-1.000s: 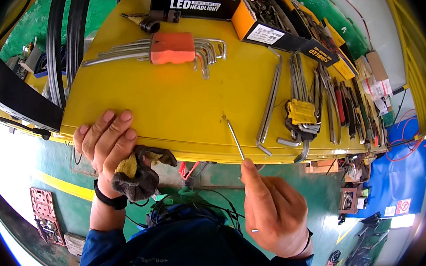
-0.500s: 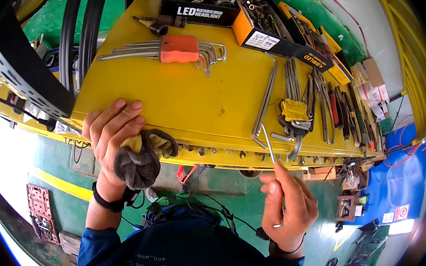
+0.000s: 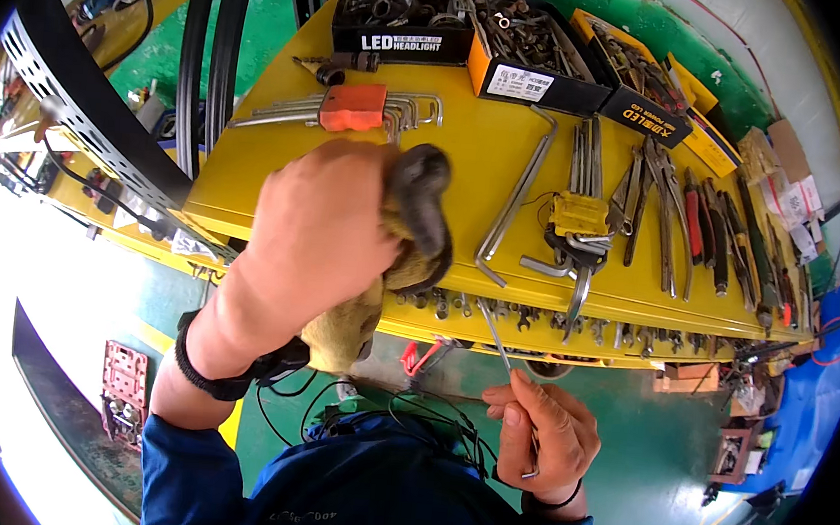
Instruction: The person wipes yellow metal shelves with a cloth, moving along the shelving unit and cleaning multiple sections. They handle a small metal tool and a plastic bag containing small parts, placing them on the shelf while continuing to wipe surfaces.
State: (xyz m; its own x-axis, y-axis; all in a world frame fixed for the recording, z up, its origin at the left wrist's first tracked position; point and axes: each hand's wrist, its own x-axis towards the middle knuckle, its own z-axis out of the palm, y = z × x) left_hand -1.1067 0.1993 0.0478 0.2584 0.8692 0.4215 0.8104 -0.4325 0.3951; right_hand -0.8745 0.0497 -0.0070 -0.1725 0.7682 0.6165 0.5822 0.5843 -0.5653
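Observation:
My left hand (image 3: pixel 318 240), its back toward me, is closed on a grey and yellow work glove (image 3: pixel 421 218) above the front edge of the yellow bench. Yellow fabric hangs below the fist; the fingers are mostly hidden. My right hand (image 3: pixel 549 436) grips a thin silver hex key (image 3: pixel 496 340), its long shaft slanting up and left toward the bench edge. On the bench top lie a hex key set in an orange holder (image 3: pixel 352 107), beyond my left hand, another set in a yellow holder (image 3: pixel 580 214), and a large loose bent hex key (image 3: pixel 522 197).
Black and orange boxes (image 3: pixel 513 84) of metal parts line the back. Several pliers (image 3: pixel 704 221) lie along the right. Below the top, a shelf (image 3: pixel 416 317) holds a row of wrenches. A black slotted metal upright (image 3: pixel 106 119) stands at left.
My left hand has lifted off the bench edge, moving up and right with the glove. My right hand has lowered slightly with the hex key. The whole view has shifted.

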